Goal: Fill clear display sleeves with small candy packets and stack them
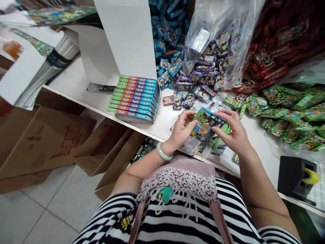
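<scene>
Striped shirt (162, 234) and apron (177, 176) in foreground; packet bundle (205, 124) held between left hand (183, 129) and right hand (232, 130).
The bundle is tilted, printed face toward the camera, at the front edge of the desk (262, 139). Left grip: grasping the bundle's left edge, thumb on the face; a pale green bangle (164, 151) encircles this wrist. Right grip: grasping the opposite edge, thumb at the lower side, fingers near the upper corner. Left of the bundle, well apart: white-lidded carton (137, 37) containing packet rows (133, 96). Beyond the grip: loose purple packets (203, 69), partly inside a clear plastic bag (241, 61). Right: green packets (297, 115); tape dispenser (291, 176) near the desk's front edge.
</scene>
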Available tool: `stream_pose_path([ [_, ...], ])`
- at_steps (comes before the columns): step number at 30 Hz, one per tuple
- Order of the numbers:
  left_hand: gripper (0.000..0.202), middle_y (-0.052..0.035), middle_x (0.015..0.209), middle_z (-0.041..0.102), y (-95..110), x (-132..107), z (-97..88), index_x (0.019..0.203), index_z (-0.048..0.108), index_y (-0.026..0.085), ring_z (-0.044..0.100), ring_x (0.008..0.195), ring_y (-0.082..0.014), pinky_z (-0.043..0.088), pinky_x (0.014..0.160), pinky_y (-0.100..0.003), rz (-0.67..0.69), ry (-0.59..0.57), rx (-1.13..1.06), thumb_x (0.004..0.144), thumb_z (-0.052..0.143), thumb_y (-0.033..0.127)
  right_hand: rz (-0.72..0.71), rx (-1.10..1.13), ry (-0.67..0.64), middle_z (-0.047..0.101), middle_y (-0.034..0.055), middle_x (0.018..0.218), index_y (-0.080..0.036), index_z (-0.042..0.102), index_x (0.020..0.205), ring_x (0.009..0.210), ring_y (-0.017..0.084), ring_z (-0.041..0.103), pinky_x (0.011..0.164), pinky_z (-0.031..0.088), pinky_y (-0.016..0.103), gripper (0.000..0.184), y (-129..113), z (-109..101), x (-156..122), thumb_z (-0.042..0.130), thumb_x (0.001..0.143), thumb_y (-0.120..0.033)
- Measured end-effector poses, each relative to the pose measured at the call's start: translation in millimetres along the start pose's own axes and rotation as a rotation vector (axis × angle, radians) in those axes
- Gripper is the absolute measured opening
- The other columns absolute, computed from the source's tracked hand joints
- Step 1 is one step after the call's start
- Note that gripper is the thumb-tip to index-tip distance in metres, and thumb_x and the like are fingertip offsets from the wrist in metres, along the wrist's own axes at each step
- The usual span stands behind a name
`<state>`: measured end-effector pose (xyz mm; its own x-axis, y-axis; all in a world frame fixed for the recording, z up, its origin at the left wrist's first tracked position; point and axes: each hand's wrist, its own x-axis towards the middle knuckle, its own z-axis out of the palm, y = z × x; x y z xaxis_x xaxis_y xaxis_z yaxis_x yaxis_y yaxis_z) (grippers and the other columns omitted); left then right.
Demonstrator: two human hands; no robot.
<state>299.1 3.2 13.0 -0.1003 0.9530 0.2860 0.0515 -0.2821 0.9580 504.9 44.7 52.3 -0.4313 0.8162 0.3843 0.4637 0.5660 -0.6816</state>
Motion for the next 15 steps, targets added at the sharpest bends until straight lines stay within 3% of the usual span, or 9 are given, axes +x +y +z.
stream_pose_path([
  [3,0.033,-0.0037,0.106,0.063,-2.0,-2.7,10.2,0.121,0.052,0.026,0.063,0.098,-0.0162,0.054,0.089,-0.031,-0.054,-0.033,-0.145,0.091,0.065,0.029,-0.063,-0.136,0.065,0.057,0.0107,0.13,-0.029,0.066,0.118,0.125,0.031,0.054,0.102,0.046,0.052,0.033,-1.0,-6.0,7.7,0.07,0.086,-0.036],
  [6,0.042,-0.0048,0.111,0.061,-6.0,-17.7,14.4,0.129,0.051,0.027,0.064,0.098,-0.0157,0.055,0.086,-0.029,-0.154,-0.096,-0.216,0.09,0.067,0.028,-0.122,-0.237,-0.018,0.065,0.0099,0.12,-0.027,0.07,0.108,0.116,0.03,0.058,0.096,0.047,0.05,0.019,-1.6,-3.2,7.2,0.065,0.09,-0.032],
  [9,0.053,-0.0037,0.109,0.06,-12.5,-36.7,10.1,0.137,0.047,0.029,0.063,0.091,-0.0124,0.055,0.083,-0.026,-0.254,-0.081,-0.252,0.089,0.069,0.029,-0.158,-0.281,-0.088,0.072,0.0076,0.101,-0.026,0.071,0.109,0.098,0.026,0.062,0.089,0.045,0.046,0.019,-4.7,5.9,0.9,0.062,0.094,-0.031],
  [15,0.059,-0.0035,0.112,0.059,-19.5,-55.1,-3.7,0.14,0.05,0.03,0.062,0.081,-0.009,0.055,0.076,-0.022,-0.334,-0.081,-0.238,0.086,0.073,0.032,-0.213,-0.336,-0.178,0.074,0.007,0.095,-0.023,0.073,0.104,0.089,0.025,0.062,0.082,0.041,0.042,0.016,-12.8,20.4,-7.3,0.062,0.094,-0.029],
])
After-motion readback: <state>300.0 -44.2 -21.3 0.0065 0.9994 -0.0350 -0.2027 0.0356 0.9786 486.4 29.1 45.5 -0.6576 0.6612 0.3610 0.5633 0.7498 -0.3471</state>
